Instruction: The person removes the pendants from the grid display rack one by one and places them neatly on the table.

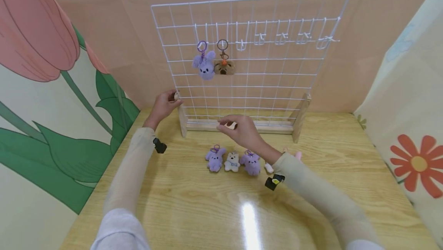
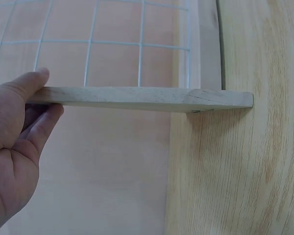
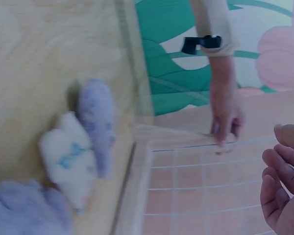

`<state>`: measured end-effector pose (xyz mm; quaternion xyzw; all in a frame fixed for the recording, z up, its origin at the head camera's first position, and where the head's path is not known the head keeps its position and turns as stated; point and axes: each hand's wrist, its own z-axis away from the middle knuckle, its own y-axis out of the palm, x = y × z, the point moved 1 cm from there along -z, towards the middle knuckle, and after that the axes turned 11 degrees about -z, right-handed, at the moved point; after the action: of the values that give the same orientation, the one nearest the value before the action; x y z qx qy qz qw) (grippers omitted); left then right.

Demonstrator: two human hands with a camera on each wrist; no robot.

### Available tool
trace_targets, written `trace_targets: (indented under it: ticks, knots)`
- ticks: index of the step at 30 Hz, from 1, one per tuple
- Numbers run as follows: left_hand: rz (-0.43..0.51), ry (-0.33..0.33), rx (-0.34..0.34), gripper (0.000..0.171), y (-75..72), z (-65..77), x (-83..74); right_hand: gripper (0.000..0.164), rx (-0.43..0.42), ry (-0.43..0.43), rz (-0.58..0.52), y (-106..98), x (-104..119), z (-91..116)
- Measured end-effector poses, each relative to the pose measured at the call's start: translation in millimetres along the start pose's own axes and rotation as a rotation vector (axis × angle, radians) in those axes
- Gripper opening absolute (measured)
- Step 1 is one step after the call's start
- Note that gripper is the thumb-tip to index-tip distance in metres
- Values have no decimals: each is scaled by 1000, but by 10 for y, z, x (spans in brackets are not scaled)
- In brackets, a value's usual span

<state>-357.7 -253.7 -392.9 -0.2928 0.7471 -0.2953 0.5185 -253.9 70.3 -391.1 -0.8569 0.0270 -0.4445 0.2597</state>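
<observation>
Plush keychains [image 1: 232, 161] on the desk [image 1: 194, 204] lie mostly at 5 to 7 o'clock from the right hand [image 1: 242, 130], long axes roughly 12-to-6. Right hand is nearer: loosely curled, looks empty. Left hand [image 1: 164, 105] pinches the left wooden post [image 2: 137, 95] of the wire rack [image 1: 273, 74]. Counts: two purple, one white on desk, more partly behind the right sleeve [image 1: 311, 184], can't count; one purple, one brown hanging; seven hooks [image 1: 241, 47], five bare.
</observation>
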Motion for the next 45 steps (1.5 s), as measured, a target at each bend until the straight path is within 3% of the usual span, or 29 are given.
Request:
trace_targets:
  ticks: [12, 21, 34, 45]
  knots:
    - [-3, -9, 11, 43, -5, 10, 15, 26, -98, -91, -12, -294, 392, -360]
    - [-7, -18, 12, 45, -12, 1, 20, 23, -246, -174, 30, -484, 542, -648]
    - [7, -14, 11, 40, 1, -3, 13, 26, -422, -51, -53, -662, 640, -1052]
    - [20, -18, 18, 42, -1, -14, 14, 25, -503, 98, -114, -728, 615, -1306]
